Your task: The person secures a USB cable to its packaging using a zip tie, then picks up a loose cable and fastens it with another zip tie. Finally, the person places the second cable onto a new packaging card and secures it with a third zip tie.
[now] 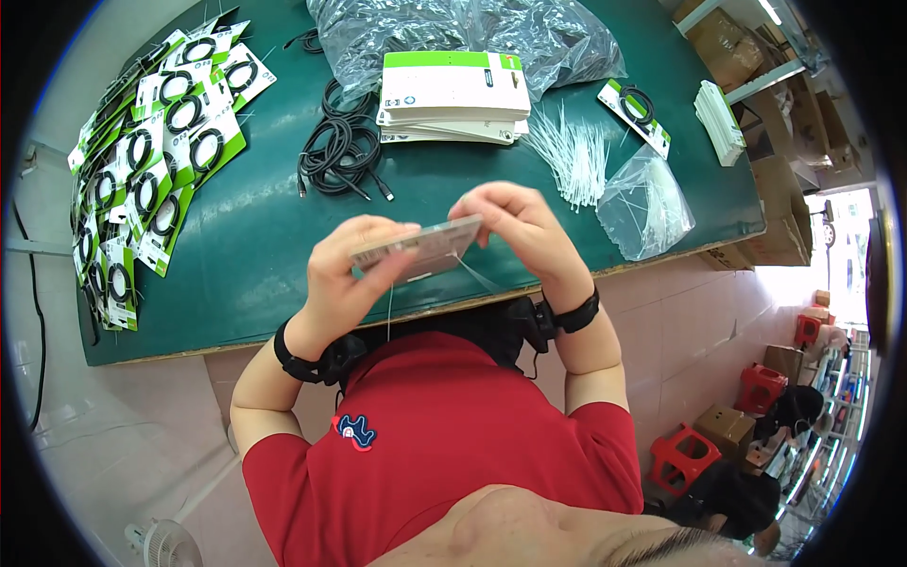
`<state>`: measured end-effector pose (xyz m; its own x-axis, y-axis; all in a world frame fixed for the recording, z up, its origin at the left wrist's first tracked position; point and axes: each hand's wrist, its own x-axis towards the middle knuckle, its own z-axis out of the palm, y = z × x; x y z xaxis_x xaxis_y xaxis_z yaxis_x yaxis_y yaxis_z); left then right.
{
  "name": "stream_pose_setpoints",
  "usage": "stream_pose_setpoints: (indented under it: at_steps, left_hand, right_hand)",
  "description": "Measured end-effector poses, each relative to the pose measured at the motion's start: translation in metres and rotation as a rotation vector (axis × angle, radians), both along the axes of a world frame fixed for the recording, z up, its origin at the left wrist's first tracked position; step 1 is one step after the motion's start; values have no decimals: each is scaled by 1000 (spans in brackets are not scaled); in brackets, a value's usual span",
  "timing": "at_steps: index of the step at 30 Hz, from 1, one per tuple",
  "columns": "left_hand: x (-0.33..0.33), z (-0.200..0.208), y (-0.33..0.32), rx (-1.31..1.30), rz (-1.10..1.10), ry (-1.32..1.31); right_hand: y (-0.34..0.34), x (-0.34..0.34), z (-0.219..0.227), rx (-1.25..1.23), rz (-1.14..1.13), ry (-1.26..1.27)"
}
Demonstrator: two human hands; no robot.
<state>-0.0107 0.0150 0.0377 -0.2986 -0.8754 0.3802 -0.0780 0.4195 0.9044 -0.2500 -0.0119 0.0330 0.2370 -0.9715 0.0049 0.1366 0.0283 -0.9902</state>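
My left hand (351, 274) is closed on a backing card (430, 253), thumb on the near face and fingers behind. The card is tilted above the table's near edge, its plain side toward me. Thin white cable ties (477, 271) stick out of it, one hanging down near my left thumb. At the card's right corner, my right hand (524, 227) is pinched closed; what lies between its fingertips is hidden. Beyond the hands are a stack of green-and-white cards (453, 90), black coiled cables (340, 156) and a loose pile of white cable ties (573, 156).
Many carded cables (142, 170) overlap on the green table (255, 255) at left. Clear plastic bags (463, 28) lie at the back. On the right are a bag of ties (647, 208), one carded cable (635, 113) and a card stack (720, 123). Red stools (682, 458) stand beyond.
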Motion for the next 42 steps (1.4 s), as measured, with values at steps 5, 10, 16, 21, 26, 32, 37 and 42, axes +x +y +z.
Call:
stream_pose_setpoints:
  at_steps: [5,10,16,21,26,32,37,42]
  left_hand:
    - [-3,-4,3,-411,-188,-159]
    - [0,-5,5,-503,-327,-180]
    - [11,-3,11,-645,-370,-255]
    - [17,-10,22,-729,-375,-328]
    - [19,-24,23,-694,-402,-320]
    - [19,-33,19,-608,-388,-220]
    - [23,-33,17,-484,-351,-145]
    - [22,-29,15,-424,-260,-91]
  right_hand:
    - [-4,-4,-7,176,512,140]
    - [-1,4,-6,157,681,72]
    - [4,7,8,320,708,-9]
    - [-1,4,1,-57,598,344]
    - [-9,4,-21,-420,778,306]
    - [-23,4,-25,-269,952,175]
    - [-22,13,-29,-36,842,65]
    - [-19,18,-26,380,608,-110]
